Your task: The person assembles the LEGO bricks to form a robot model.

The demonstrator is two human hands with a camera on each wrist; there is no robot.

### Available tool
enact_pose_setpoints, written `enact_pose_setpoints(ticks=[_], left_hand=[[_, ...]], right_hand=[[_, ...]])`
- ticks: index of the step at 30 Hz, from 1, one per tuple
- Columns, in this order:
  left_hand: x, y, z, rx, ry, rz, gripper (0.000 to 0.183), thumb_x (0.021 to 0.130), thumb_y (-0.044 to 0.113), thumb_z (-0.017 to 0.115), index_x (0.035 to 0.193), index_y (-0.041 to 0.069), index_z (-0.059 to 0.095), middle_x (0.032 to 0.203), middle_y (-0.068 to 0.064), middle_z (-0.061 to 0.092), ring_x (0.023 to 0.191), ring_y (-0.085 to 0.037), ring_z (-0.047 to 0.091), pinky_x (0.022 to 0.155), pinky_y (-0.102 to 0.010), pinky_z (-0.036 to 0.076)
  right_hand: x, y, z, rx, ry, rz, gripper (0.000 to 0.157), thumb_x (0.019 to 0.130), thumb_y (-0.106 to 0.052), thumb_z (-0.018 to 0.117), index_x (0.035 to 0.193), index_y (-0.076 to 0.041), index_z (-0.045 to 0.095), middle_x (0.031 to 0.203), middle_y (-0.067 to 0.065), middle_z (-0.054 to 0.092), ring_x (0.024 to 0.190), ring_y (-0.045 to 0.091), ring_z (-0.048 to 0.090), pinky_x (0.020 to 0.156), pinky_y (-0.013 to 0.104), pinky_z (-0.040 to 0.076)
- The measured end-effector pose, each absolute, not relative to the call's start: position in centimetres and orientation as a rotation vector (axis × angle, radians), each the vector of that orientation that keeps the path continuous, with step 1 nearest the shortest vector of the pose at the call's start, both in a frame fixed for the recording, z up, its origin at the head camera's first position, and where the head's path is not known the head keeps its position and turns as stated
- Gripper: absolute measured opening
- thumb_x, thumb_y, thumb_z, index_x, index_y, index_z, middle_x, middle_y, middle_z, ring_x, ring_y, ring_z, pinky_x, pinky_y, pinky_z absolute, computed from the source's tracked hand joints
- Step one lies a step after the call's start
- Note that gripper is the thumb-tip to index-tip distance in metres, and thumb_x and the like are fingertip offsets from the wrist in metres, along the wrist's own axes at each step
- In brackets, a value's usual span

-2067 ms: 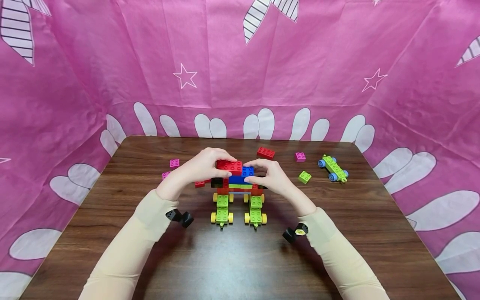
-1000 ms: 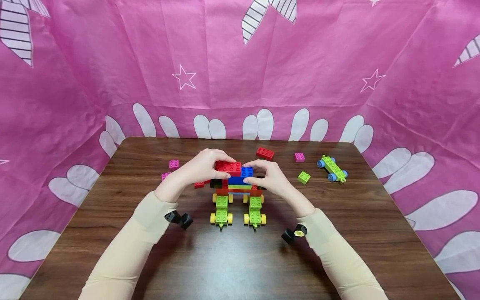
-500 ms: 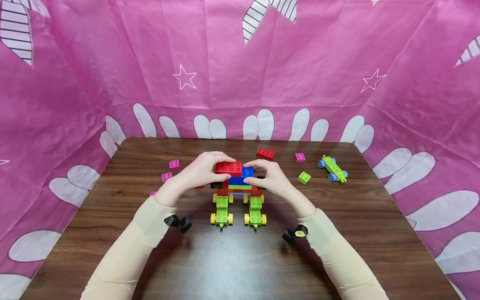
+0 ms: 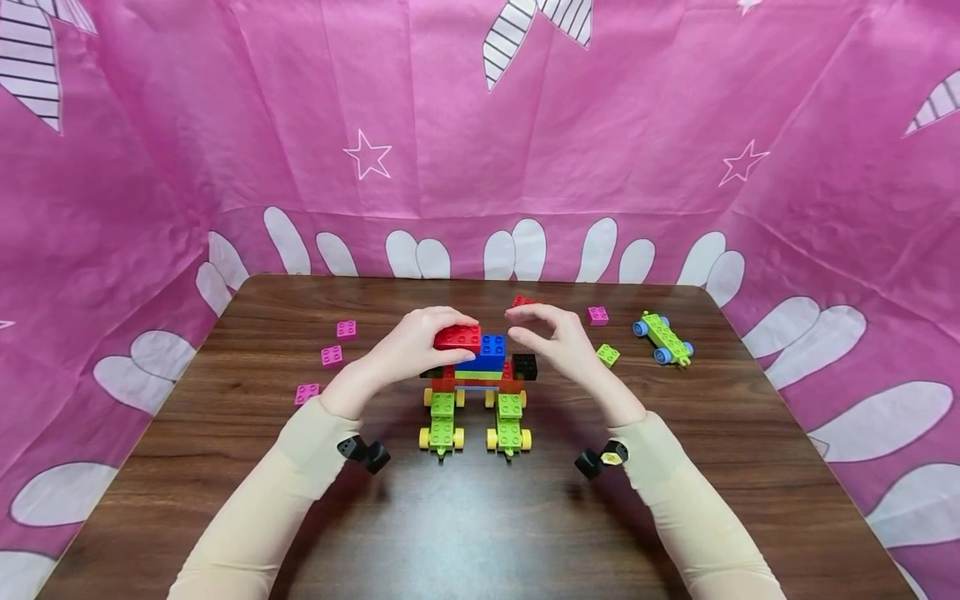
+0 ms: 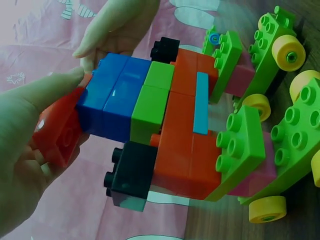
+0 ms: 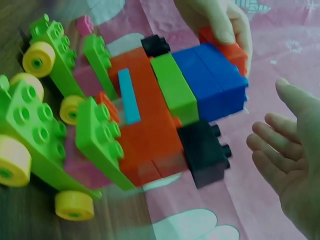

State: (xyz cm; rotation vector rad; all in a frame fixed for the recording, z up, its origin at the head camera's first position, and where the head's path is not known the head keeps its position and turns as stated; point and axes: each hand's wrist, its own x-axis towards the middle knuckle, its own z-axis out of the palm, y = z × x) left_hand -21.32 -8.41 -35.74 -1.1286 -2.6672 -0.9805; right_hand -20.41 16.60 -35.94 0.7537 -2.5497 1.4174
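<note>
A toy brick build [image 4: 480, 382] stands mid-table on two lime wheeled bases [image 4: 442, 429] with yellow wheels. Its body has red, lime and blue bricks [image 5: 115, 95], with a black brick [image 4: 524, 367] on either side. On top, a red brick [image 4: 459, 336] sits on the blue bricks and overhangs to the left. My left hand [image 4: 420, 342] grips this red brick between thumb and fingers, as the left wrist view shows too. Just right of the blue top, my right hand [image 4: 558, 333] is apart from the build, fingers loosely bent and holding nothing.
Several pink bricks [image 4: 332, 356] lie to the left. Behind the right hand is a partly hidden red brick [image 4: 522, 301]. Farther right are a pink brick [image 4: 597, 316], a small lime brick [image 4: 608, 355] and a lime wheeled base [image 4: 664, 337] with blue wheels.
My right hand has let go of the blue brick and moved a little right, uncovering the black brick there. My left hand stays on the red brick, shifted slightly right.
</note>
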Motion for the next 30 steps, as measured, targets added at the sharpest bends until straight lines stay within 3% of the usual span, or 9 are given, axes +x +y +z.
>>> enact_pose_setpoints(ticks=[3, 10, 15, 24, 30], left_hand=[[-21.3, -8.3, -35.9, -1.108, -2.676, -0.974, 0.041, 0.085, 0.025, 0.075, 0.121, 0.007, 0.066, 0.117, -0.009, 0.067, 0.105, -0.024, 0.062, 0.088, -0.037, 0.054], [-21.4, -8.2, -35.9, -1.091, -2.649, -1.004, 0.040, 0.083, 0.024, 0.076, 0.118, 0.006, 0.068, 0.114, -0.009, 0.069, 0.104, -0.023, 0.064, 0.087, -0.036, 0.054], [-21.4, -8.1, -36.1, -1.072, -2.649, -1.054, 0.039, 0.082, 0.023, 0.078, 0.116, 0.006, 0.069, 0.112, -0.009, 0.069, 0.101, -0.023, 0.064, 0.086, -0.036, 0.054], [-21.4, -8.2, -36.1, -1.047, -2.665, -1.053, 0.040, 0.081, 0.024, 0.078, 0.116, 0.007, 0.069, 0.113, -0.009, 0.069, 0.102, -0.023, 0.063, 0.086, -0.037, 0.054], [-21.4, -8.2, -36.2, -1.044, -2.659, -1.060, 0.040, 0.081, 0.025, 0.078, 0.116, 0.008, 0.069, 0.112, -0.009, 0.069, 0.096, -0.022, 0.063, 0.077, -0.032, 0.055]], right_hand=[[-21.6, 17.6, -36.7, 0.703, -2.521, 1.384, 0.027, 0.089, -0.008, 0.068, 0.115, 0.002, 0.066, 0.115, 0.018, 0.068, 0.109, 0.027, 0.062, 0.095, 0.046, 0.049], [-23.4, 19.6, -37.3, 0.628, -2.452, 1.303, 0.026, 0.088, -0.019, 0.071, 0.111, -0.006, 0.070, 0.107, 0.009, 0.071, 0.095, 0.017, 0.062, 0.077, 0.025, 0.050], [-24.9, 20.6, -38.1, 0.582, -2.441, 1.268, 0.028, 0.087, -0.022, 0.072, 0.110, -0.006, 0.070, 0.106, 0.011, 0.071, 0.094, 0.018, 0.062, 0.078, 0.020, 0.048], [-28.1, 20.9, -40.1, 0.465, -2.507, 1.299, 0.030, 0.085, -0.019, 0.074, 0.111, -0.005, 0.068, 0.107, 0.013, 0.070, 0.097, 0.023, 0.062, 0.083, 0.032, 0.048], [-30.3, 21.1, -42.0, 0.425, -2.595, 1.266, 0.032, 0.084, -0.017, 0.075, 0.112, -0.002, 0.067, 0.109, 0.017, 0.069, 0.100, 0.028, 0.062, 0.087, 0.040, 0.050]])
